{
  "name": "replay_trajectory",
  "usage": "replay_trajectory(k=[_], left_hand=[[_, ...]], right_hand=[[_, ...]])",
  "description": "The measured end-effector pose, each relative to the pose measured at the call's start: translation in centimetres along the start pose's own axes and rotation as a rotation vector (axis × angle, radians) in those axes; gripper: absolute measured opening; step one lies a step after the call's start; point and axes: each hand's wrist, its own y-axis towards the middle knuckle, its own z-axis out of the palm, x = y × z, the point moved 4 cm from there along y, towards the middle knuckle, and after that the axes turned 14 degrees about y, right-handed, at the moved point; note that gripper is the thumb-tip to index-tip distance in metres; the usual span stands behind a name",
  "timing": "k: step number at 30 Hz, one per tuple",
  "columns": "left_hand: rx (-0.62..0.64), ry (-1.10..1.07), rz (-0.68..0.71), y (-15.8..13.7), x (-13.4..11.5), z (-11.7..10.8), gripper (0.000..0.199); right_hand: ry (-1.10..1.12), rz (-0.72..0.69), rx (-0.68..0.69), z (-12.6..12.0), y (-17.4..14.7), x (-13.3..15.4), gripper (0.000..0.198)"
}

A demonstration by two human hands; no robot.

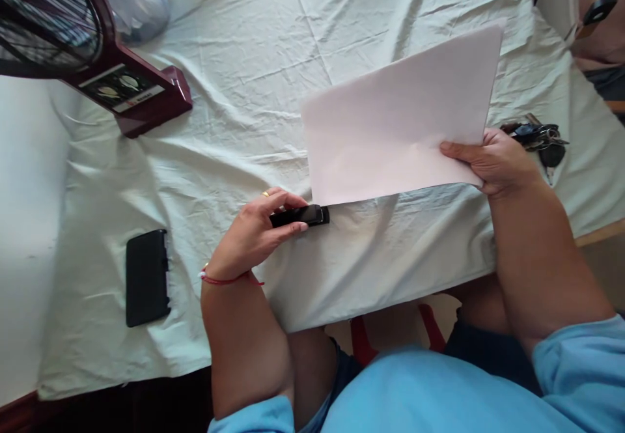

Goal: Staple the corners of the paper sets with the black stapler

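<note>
My left hand [261,228] is closed around a black stapler [312,215], thumb on the near side and fingers on the far side. The stapler lies on the cloth-covered table, its front end pointing right. In my right hand [502,159] is a white sheet of paper [400,114], pinched at its right edge with the thumb on top. Whether it is one sheet or a thin stack, I cannot tell. The paper's lower left corner comes right by the stapler's front end; whether they touch is unclear.
A bunch of keys [541,140] lies right of my right hand. At the left is a black phone-like case [146,278]. A dark red fan [151,97] stands at the upper left, before a clear plastic bag [134,3]. The pale tablecloth [234,127] is wrinkled.
</note>
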Motion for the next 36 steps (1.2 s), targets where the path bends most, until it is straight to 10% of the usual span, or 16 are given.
replay_trajectory(k=[36], left_hand=[[-0.028, 0.007, -0.075, 0.8, -0.1, 1.2, 0.026]], right_hand=[[-0.094, 0.098, 0.073, 0.3, 0.0, -1.1, 0.012]])
